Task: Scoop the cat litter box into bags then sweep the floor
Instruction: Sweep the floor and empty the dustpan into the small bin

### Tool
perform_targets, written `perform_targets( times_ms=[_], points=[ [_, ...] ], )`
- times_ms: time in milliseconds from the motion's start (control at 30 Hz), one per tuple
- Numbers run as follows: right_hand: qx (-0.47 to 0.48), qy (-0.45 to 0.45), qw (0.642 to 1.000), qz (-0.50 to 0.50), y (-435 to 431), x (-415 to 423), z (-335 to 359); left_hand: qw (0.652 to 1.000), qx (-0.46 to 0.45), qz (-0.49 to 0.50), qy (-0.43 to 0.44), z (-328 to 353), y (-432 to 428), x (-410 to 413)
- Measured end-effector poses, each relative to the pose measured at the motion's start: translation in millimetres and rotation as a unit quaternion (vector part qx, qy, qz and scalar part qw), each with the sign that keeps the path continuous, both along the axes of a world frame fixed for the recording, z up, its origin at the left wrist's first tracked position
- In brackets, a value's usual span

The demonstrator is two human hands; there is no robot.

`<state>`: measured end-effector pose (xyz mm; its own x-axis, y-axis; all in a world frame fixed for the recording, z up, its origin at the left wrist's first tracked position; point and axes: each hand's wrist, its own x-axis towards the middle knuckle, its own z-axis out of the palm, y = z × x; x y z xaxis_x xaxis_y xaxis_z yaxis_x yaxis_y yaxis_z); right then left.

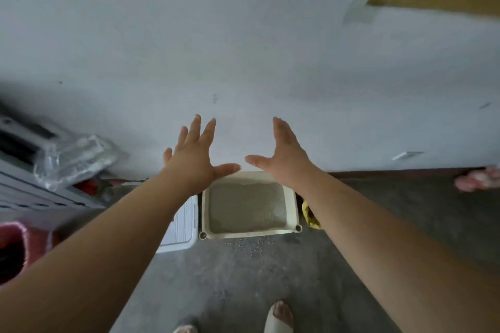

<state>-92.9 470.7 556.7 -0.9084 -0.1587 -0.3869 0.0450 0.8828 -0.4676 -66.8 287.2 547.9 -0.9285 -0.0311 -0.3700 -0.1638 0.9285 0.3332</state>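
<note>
A cream litter box point(293, 204) filled with grey litter sits on the concrete floor against the white wall. Both my arms are stretched out above it. My left hand point(193, 155) is spread open with fingers straight, holding nothing, its thumb over the box's far left corner. Over the far right corner my right hand point(284, 155) is also open and empty, thumb pointing left. Loose grains of spilled litter point(250, 247) are scattered on the floor just in front of the box. No scoop, bag or broom is visible.
A white ribbed plastic container point(182, 227) stands left of the box. A yellow object point(311, 215) lies to its right. Grey shelving with clear plastic wrap point(73, 162) and a pink basket point(21, 246) are at left. My sandalled feet point(280, 317) stand at the bottom.
</note>
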Motion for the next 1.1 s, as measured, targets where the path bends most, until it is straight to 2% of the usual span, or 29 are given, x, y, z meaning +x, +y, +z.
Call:
perform_targets(
  times_ms=[267,367,567,800,967,1100],
  points=[
    [-0.044,0.048,0.993,-0.103,30,60,152,0.994,0.027,-0.087,0.056,155,5,20],
    [-0.061,0.062,0.987,-0.137,40,98,192,0.988,0.043,-0.136,0.059,193,10,43],
    [-0.1,0.074,0.967,-0.22,84,172,237,0.97,0.052,-0.233,0.04,227,46,85],
    [-0.111,0.11,0.93,-0.332,190,258,255,0.929,0.063,-0.36,0.063,255,172,125],
    [-0.113,0.128,0.902,-0.397,291,331,263,0.894,0.05,-0.442,0.052,267,298,168],
    [-0.099,0.14,0.88,-0.444,404,407,273,0.866,0.056,-0.494,0.051,272,431,222]
  ],
)
